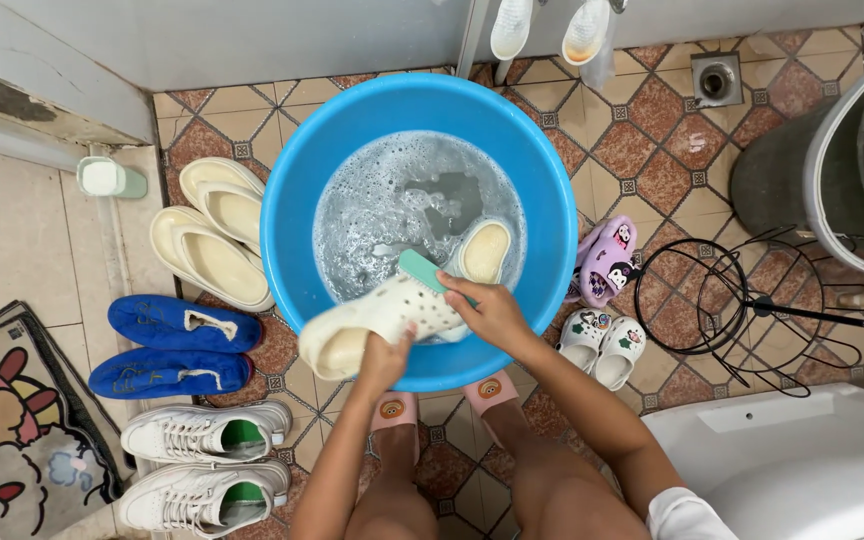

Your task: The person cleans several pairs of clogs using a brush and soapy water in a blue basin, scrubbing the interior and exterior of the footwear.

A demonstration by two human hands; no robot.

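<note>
No packages, labels, signs or screens show anywhere in this view: nothing boxed, wrapped or tagged lies on the tiled floor, and no display is in sight.

Your picture is bright and even, with soft daylight that seems to come from the top, where the pale wall looks almost washed out. Shadows are weak: you see only a soft one under the blue basin (292,200) and a darker zone at the grey bucket (792,180) on your right. The soapy water (392,200) shows small glints, no strong glare. The cream clog (372,320) in your left hand (384,362) is a little smeared by motion. Lines bend at the edges, as from a wide lens. The white sneakers (202,460) stay sharp.
</note>
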